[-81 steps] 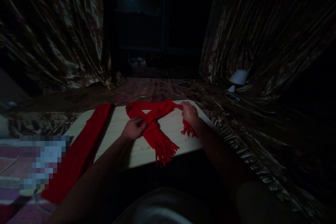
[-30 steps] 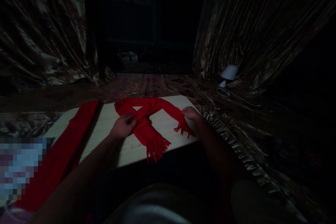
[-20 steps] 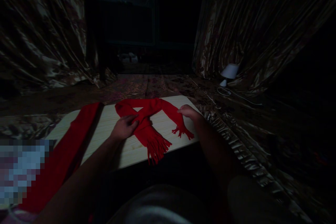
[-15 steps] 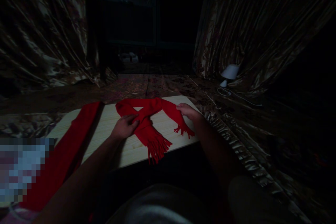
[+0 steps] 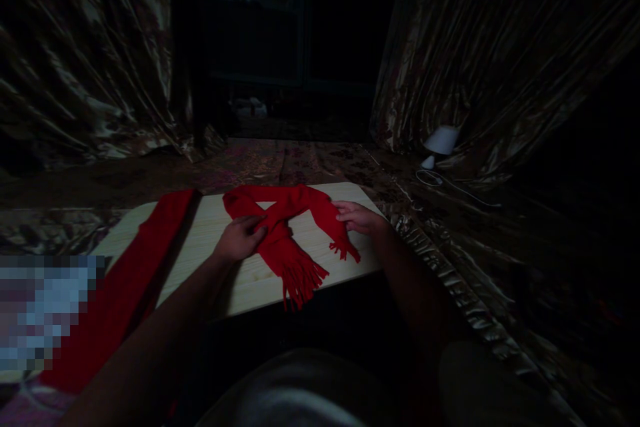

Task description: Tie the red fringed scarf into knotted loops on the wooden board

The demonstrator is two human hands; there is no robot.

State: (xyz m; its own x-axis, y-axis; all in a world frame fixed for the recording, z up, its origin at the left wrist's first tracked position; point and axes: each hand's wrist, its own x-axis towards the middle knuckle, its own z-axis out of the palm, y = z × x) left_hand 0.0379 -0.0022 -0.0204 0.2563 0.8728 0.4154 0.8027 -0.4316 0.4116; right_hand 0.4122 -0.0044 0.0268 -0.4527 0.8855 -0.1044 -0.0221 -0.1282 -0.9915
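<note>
A red scarf [image 5: 300, 199] with fringed ends lies looped and crossed over itself on a pale wooden tabletop [image 5: 210, 221]. One fringed end hangs over the front edge, and the shorter end lies to the right. At the crossing, my left hand [image 5: 241, 238] is closed on the scarf, thumb and fingers pressing the cloth. My right hand [image 5: 361, 219] grips the right edge of the shorter end between thumb and fingers, just above its fringe.
A long red cloth [image 5: 143, 253] lies along the table's left side. Beside it a pixelated patch hides something. A small white lamp [image 5: 443, 140] with a cord stands on the patterned covering behind, at right. Dark curtains [image 5: 90, 47] hang at both sides.
My right hand has shifted slightly down and its fingers have moved along the cloth. The short fringed end has swung a little to the left. My left hand stays in place.
</note>
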